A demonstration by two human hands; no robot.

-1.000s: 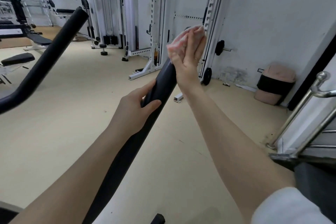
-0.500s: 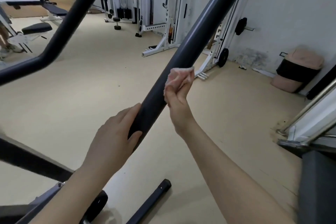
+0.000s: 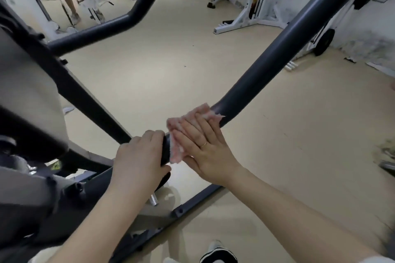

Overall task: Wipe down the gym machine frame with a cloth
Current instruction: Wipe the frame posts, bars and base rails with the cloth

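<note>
- Your left hand (image 3: 139, 162) curls round the lower stretch of the dark grey, round metal handlebar tube (image 3: 284, 49) of the gym machine; fingers go over the top and the thumb comes round the near side. That grip looks meant to steady the bar, which probably swings on a pivot, so it does not give way under the wiping.
- Your right hand (image 3: 205, 151) lies flat, fingers straight and close together, pressing the crumpled pale pink cloth (image 3: 177, 134) against the tube just above your left hand. The open palm spreads the pressure over a wide patch of fabric, which a pinch would not do.
- The cloth sits at the bend of the tube, wrapped partly over its upper side, with frayed edges showing past your fingertips and beside your left knuckles. A thin gold ring (image 3: 203, 144) shows on one finger of the pressing hand.
- Above the cloth the tube runs long and bare toward the upper right; I judge the stroke is at its low end, with your two hands nearly touching, so there is little room left to go further down.
- The matching dark handlebar (image 3: 136, 6) on the left and the black slanted frame strut (image 3: 85, 96) are untouched by either hand now, and likely remain to be wiped.
- On the beige floor (image 3: 160, 66) beyond stand white weight racks (image 3: 245, 6), and another person's legs (image 3: 68, 2) show at the upper left, well apart from you.
</note>
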